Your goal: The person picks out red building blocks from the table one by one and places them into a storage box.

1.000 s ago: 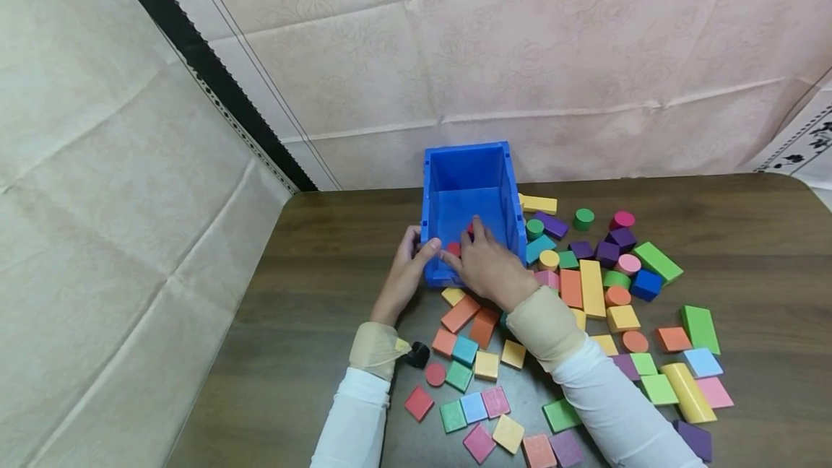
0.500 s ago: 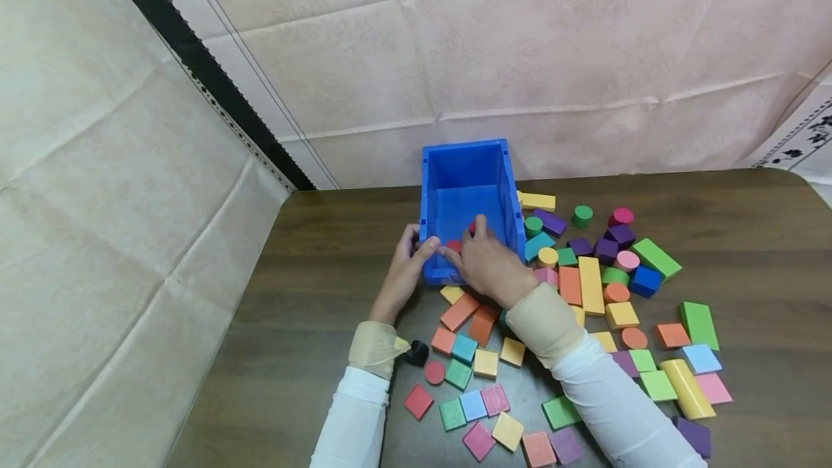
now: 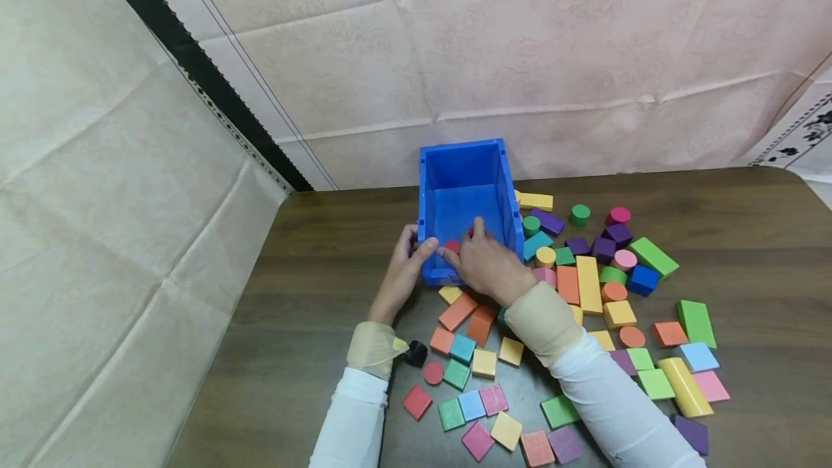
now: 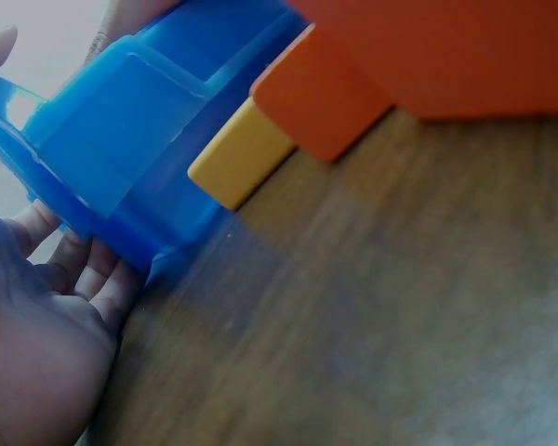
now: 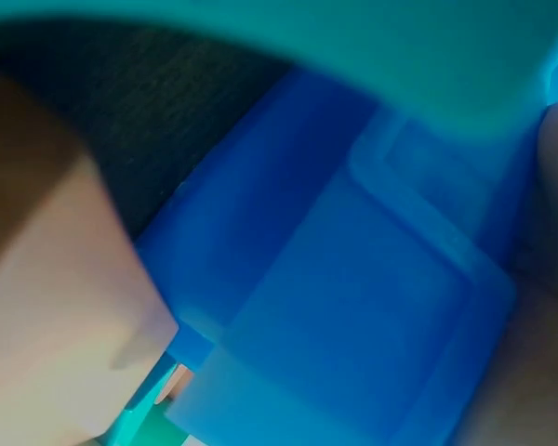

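A blue plastic bin [image 3: 468,202] stands at the back of the table. My left hand [image 3: 399,269] grips its left side near the front, thumb over the rim; in the left wrist view the fingers [image 4: 112,283] lie against the outer wall. My right hand [image 3: 490,266] reaches over the front right of the bin, its fingers down inside. By its thumb lies a red block [image 3: 452,245], and a second red piece [image 3: 471,230] shows beside the index finger. The palm hides the other fingertips, so whether they pinch a piece is unclear. In the right wrist view the bin wall [image 5: 353,307] fills the middle.
Many coloured wooden blocks lie in front and to the right of the bin, among them a long yellow block [image 3: 588,284], a yellow half-cylinder [image 3: 685,386] and an orange block [image 4: 321,93] close to the bin. A patterned cloth [image 3: 455,56] hangs behind the table.
The head view drifts slightly, shifting everything a little to the left. Both hands, the bin and the blocks keep nearly the same positions relative to each other.
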{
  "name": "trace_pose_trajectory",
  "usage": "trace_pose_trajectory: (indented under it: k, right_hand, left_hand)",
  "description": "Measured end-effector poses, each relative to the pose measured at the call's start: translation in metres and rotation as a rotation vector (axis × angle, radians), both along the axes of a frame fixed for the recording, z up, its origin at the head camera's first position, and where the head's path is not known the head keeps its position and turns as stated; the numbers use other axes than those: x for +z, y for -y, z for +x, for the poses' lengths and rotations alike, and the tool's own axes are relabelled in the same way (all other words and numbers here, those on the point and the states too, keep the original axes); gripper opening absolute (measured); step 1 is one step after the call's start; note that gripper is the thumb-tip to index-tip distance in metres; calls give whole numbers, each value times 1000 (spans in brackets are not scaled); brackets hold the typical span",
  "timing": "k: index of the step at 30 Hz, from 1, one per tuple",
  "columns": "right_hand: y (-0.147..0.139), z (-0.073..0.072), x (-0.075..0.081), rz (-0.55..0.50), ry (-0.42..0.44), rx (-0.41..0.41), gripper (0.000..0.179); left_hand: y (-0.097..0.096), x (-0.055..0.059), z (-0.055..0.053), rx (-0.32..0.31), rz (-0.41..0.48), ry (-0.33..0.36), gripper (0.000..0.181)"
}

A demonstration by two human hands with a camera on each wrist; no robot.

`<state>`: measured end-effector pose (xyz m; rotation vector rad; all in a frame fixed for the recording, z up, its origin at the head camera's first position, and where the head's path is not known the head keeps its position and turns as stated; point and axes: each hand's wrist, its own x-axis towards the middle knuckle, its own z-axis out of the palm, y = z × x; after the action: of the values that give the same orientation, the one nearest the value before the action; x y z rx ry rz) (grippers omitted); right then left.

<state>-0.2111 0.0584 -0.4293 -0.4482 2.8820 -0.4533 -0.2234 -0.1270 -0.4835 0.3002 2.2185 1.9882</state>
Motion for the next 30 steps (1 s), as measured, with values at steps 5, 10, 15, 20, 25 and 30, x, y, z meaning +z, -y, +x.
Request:
trace_pose_trajectory:
  k: [5,10,15,20,25,30]
  right_hand:
    - [0,1,3,9,-2,6,72]
    - [-1,2,3,12,6,10,73]
    - [-1,1,2,12,26,1,71]
    - [0,2,3,1,35,-14,68]
    - [0,2,3,-15,31,-24,66]
    - [0,1,2,-19,40,-28,65]
  left_hand:
    - [0,1,0,7,-10,2,58]
    - [0,0,0,6,-19,-2,73]
    - [0,0,0,10,-14,-6,55]
    - [0,0,1,14,-22,2,47]
    - [0,0,1,10,-17,5,44]
    - [0,-1,0,10,-14,6,50]
